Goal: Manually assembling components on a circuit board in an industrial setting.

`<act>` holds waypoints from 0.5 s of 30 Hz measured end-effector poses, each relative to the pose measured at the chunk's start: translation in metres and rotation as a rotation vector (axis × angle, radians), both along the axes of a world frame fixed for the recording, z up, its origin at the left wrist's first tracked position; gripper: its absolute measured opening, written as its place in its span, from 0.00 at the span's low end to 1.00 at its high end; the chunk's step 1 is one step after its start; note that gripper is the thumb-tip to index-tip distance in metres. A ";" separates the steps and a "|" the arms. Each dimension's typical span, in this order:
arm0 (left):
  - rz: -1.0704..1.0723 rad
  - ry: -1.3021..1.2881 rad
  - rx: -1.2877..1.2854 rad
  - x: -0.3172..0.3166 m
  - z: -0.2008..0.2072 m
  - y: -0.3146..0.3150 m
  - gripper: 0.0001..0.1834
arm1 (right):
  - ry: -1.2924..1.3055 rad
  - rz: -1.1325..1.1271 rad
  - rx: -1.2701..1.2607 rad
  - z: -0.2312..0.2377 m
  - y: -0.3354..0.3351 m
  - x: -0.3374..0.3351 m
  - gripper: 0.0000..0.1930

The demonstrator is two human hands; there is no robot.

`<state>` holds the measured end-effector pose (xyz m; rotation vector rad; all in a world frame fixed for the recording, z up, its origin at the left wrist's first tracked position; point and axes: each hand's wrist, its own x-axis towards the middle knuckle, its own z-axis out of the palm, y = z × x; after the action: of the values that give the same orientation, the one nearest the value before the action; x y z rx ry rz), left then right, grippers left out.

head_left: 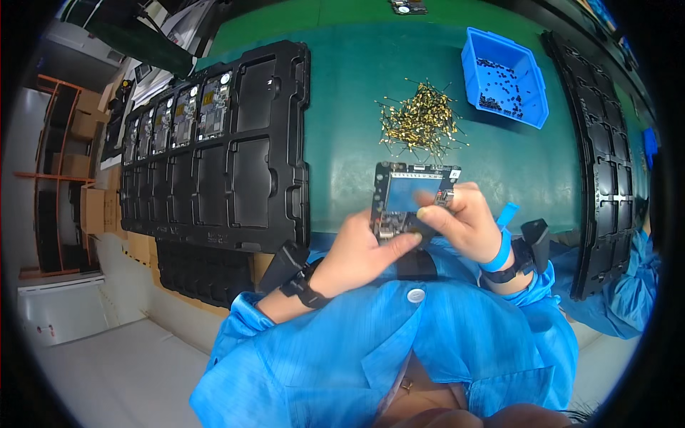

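Note:
A dark circuit board [380,187] with a blue-grey rectangular panel on its face is held up in front of my chest, at the near edge of the table. My left hand [364,253] grips its lower left corner, thumb across the lower edge. On the right side of the board, my right hand [464,222] is closed, with its thumb and fingers at small parts near the edge. Whether a small piece sits between those fingertips is hidden. Just beyond the board lies a heap of thin black leads with gold-coloured ends [422,120].
A black compartment tray [275,178] at left holds several circuit boards [214,107] in its far row. A blue bin [529,107] with small black parts stands at far right. Another black tray [596,164] lines the right side. The green mat [342,93] covers the table.

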<state>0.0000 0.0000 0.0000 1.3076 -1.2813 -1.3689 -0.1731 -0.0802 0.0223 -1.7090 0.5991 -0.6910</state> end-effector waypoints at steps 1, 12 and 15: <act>0.035 0.002 0.008 0.004 -0.001 -0.002 0.16 | 0.122 -0.028 -0.090 0.004 -0.006 0.001 0.08; 0.135 0.050 0.092 0.005 -0.004 -0.009 0.13 | 0.682 -0.423 -0.744 -0.039 -0.046 -0.008 0.09; 0.176 0.108 0.097 0.005 -0.008 -0.007 0.13 | 0.673 -0.371 -0.720 -0.042 -0.049 -0.006 0.07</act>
<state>0.0053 -0.0068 -0.0077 1.3584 -1.0137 -1.3718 -0.1793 -0.1292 -0.0197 -2.5693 1.2662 -0.6136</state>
